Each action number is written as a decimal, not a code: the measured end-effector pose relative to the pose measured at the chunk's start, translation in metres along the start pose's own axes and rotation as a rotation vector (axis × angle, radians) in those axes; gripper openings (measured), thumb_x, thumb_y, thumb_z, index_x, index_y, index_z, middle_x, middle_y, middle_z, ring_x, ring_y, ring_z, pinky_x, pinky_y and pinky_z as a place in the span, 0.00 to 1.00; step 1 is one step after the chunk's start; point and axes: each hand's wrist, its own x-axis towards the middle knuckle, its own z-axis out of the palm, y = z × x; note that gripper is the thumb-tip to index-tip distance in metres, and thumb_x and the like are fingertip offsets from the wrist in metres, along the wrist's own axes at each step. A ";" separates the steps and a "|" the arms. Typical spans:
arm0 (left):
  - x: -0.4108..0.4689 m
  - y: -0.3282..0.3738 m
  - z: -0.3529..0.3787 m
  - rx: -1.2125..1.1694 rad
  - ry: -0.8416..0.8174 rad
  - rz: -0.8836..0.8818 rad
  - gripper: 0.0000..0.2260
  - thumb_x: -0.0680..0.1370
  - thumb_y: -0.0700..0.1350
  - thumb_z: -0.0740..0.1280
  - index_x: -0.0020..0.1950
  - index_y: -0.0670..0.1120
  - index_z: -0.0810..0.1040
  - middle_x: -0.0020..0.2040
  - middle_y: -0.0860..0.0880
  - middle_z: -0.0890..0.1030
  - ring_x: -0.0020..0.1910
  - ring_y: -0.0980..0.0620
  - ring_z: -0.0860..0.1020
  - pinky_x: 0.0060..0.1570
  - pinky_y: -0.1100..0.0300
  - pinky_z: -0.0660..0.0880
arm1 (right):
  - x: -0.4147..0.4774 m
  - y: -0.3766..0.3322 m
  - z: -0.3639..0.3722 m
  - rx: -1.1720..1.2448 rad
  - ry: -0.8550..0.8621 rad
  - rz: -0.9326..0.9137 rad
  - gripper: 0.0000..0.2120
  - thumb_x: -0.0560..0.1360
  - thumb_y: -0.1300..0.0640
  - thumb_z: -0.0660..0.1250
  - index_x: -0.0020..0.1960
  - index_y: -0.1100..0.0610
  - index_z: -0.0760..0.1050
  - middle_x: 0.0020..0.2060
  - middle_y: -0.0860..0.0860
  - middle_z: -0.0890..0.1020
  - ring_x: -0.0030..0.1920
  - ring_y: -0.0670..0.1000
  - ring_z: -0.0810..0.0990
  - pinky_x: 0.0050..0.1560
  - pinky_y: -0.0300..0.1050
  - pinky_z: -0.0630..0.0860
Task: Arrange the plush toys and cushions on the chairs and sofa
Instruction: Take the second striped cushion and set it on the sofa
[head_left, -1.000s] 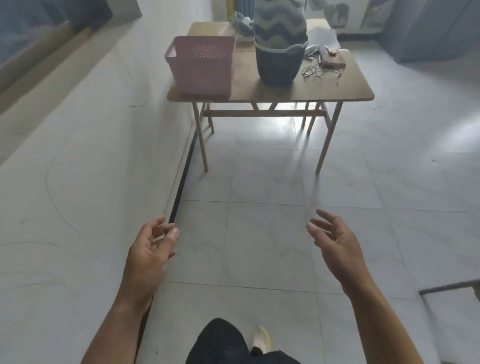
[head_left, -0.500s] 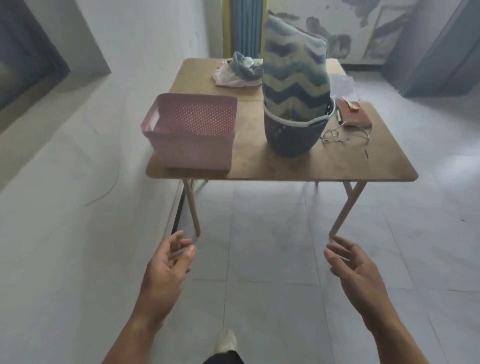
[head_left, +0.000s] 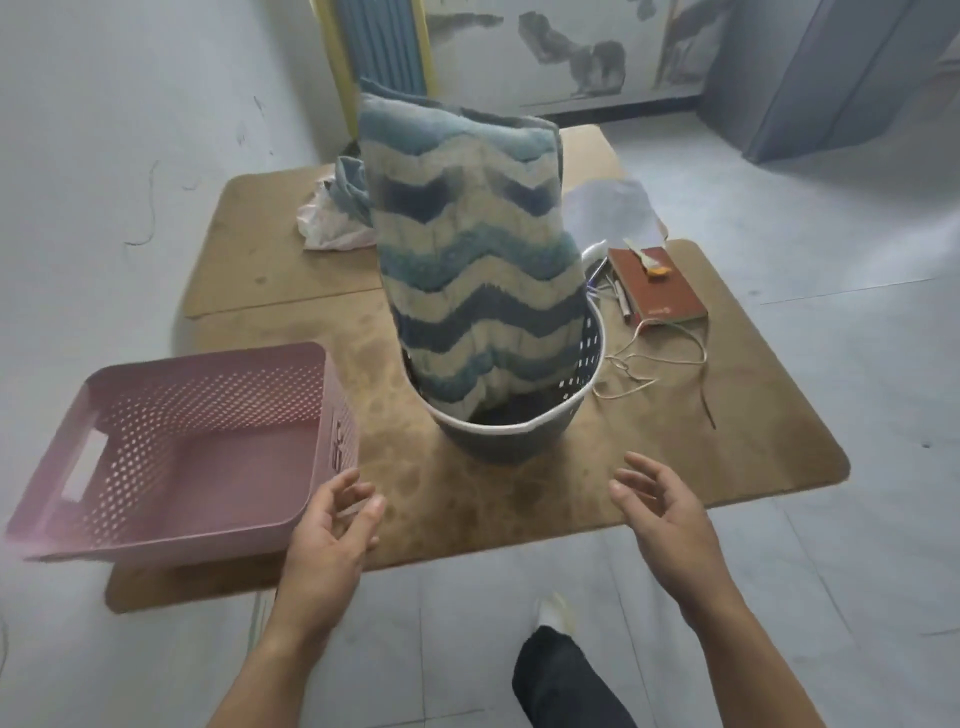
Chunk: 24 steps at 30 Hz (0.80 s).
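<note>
Holds nothing in left hand (head_left: 332, 530) or right hand (head_left: 665, 514), fingers (head_left: 634, 496) loosely spread above the counter's (head_left: 753, 441) near edge, facing the striped cushion (head_left: 478, 260) standing upright in a round basket (head_left: 587, 358) mid-counter, straight ahead, about midway between both hands.

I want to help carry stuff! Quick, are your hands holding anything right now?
Left hand: open, fingers relaxed, holding nothing.
Right hand: open, fingers relaxed, holding nothing.
</note>
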 end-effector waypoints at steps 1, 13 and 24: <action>0.019 0.014 0.014 0.001 -0.006 -0.002 0.16 0.82 0.39 0.67 0.68 0.51 0.73 0.61 0.47 0.81 0.59 0.49 0.81 0.48 0.58 0.77 | 0.026 -0.014 -0.002 -0.003 -0.003 -0.009 0.18 0.80 0.56 0.71 0.69 0.51 0.76 0.58 0.48 0.83 0.56 0.40 0.81 0.55 0.40 0.78; 0.217 0.103 0.087 0.038 -0.007 -0.028 0.38 0.73 0.56 0.78 0.78 0.52 0.65 0.71 0.52 0.76 0.69 0.51 0.75 0.69 0.49 0.74 | 0.254 -0.130 0.045 -0.310 -0.088 -0.135 0.35 0.76 0.41 0.72 0.79 0.48 0.65 0.72 0.49 0.74 0.70 0.50 0.74 0.72 0.57 0.73; 0.257 0.107 0.121 -0.085 -0.062 0.023 0.23 0.68 0.53 0.80 0.60 0.58 0.79 0.55 0.60 0.86 0.53 0.64 0.84 0.57 0.60 0.79 | 0.287 -0.132 0.080 -0.424 -0.010 0.002 0.55 0.57 0.23 0.75 0.76 0.46 0.66 0.65 0.51 0.68 0.68 0.53 0.73 0.73 0.56 0.72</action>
